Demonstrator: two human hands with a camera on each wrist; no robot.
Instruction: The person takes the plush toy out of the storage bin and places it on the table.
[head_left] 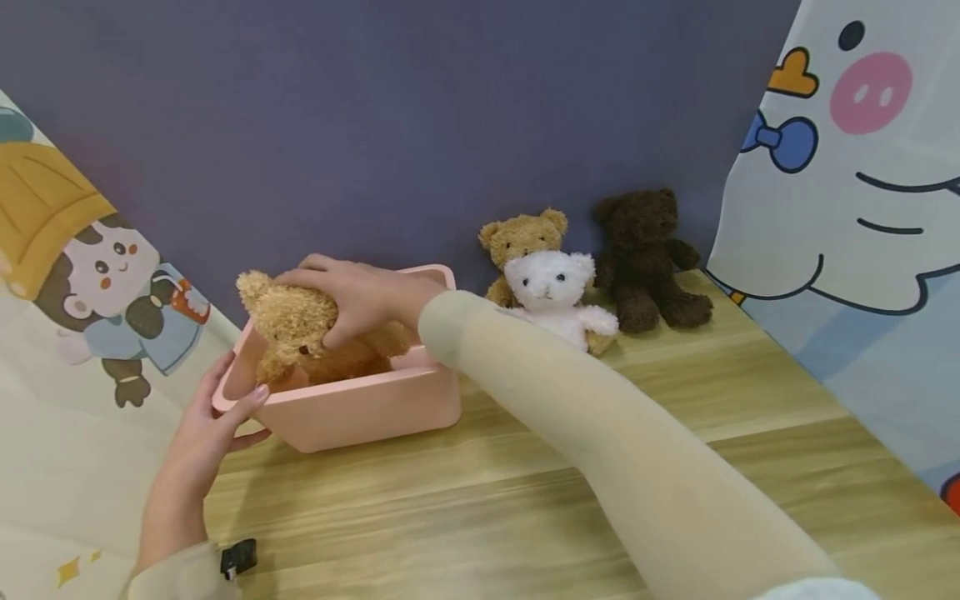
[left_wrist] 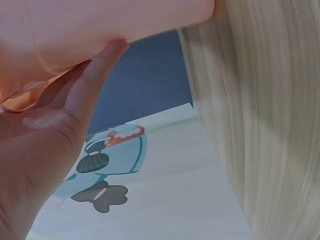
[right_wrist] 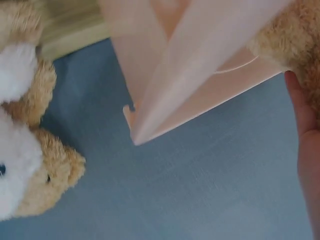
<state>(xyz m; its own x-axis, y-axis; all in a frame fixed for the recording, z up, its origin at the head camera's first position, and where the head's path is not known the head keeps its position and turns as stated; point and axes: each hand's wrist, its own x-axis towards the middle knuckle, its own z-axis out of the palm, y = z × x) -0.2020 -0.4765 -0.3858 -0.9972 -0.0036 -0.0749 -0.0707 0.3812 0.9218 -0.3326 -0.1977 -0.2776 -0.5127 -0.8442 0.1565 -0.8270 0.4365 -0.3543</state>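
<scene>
A pink plastic bin (head_left: pixel 375 408) stands on the wooden table with a light-brown teddy bear (head_left: pixel 300 321) partly inside it. My right hand (head_left: pixel 367 296) grips the bear from above, fingers behind its head and thumb near its face. The bear's lower part is hidden by the bin's wall. At the bin's left corner my left hand (head_left: pixel 206 425) holds the rim, thumb over the edge and fingers at the outer side. The left wrist view shows this hand (left_wrist: pixel 65 115) against the bin's wall (left_wrist: pixel 125 20). In the right wrist view, fingers (right_wrist: pixel 300 102) touch the brown fur (right_wrist: pixel 290 37).
Right of the bin, a white plush bear (head_left: pixel 551 283) sits in front of another light-brown bear (head_left: pixel 517 237). Beside them a dark-brown bear (head_left: pixel 648 258) leans at the grey-blue back wall (head_left: pixel 420 125). Cartoon-printed sheets flank the table (head_left: pixel 420 517).
</scene>
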